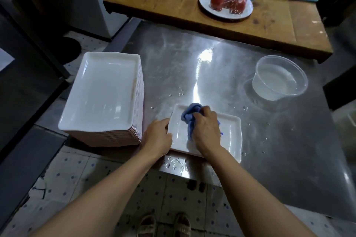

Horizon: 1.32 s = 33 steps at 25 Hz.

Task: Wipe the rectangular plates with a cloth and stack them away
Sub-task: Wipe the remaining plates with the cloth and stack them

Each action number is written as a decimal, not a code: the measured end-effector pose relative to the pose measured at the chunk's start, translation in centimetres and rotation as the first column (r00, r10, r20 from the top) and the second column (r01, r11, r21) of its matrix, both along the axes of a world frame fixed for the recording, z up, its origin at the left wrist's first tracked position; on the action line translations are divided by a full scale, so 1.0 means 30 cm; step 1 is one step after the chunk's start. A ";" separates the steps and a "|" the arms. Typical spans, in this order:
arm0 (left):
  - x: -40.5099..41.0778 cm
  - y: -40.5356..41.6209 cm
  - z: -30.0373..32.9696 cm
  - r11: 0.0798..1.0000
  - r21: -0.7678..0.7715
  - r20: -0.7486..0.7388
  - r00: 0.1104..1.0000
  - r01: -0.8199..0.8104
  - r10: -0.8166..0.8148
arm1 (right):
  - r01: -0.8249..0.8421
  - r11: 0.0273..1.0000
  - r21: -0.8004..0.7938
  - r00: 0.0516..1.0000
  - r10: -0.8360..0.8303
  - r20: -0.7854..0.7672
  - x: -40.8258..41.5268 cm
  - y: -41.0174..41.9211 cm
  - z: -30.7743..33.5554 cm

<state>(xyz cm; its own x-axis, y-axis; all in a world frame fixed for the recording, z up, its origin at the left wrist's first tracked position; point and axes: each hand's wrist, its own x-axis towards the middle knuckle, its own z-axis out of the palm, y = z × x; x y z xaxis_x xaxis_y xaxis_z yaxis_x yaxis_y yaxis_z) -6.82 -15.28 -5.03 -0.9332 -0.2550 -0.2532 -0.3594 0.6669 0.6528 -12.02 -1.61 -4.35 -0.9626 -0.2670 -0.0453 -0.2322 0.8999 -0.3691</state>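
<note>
One white, wet rectangular plate (230, 136) under bunched blue cloth (189, 114).

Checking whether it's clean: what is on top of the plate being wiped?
A bunched blue cloth, gripped by the right hand, lies on the plate. The plate's surface beneath cloth and hand is hidden.
</note>
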 end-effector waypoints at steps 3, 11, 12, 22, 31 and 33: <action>0.001 0.001 -0.011 1.000 -0.017 -0.010 1.000 0.003 -0.003 | -0.116 0.992 -0.044 0.993 0.117 0.014 -0.018 -0.074 0.010; 0.012 -0.019 -0.004 0.978 0.209 0.011 1.000 -0.024 0.022 | -0.269 0.951 -0.149 0.949 0.289 0.130 0.072 -0.017 0.026; 0.015 -0.020 -0.002 0.971 0.236 0.011 1.000 -0.027 0.025 | -0.276 0.951 -0.141 0.942 0.297 0.157 0.088 -0.009 0.028; 0.014 0.022 0.006 0.983 0.164 0.034 0.996 -0.086 0.081 | -0.339 0.940 0.034 0.922 0.324 0.210 0.172 0.106 0.074; -0.002 0.034 0.010 0.997 -0.069 0.042 0.999 0.037 -0.035 | -0.048 0.966 0.255 0.996 0.027 0.085 0.102 0.306 0.088; -0.002 0.035 0.014 0.997 -0.065 0.042 0.999 0.032 -0.029 | -0.033 0.965 0.259 0.999 0.022 0.047 0.041 0.291 0.082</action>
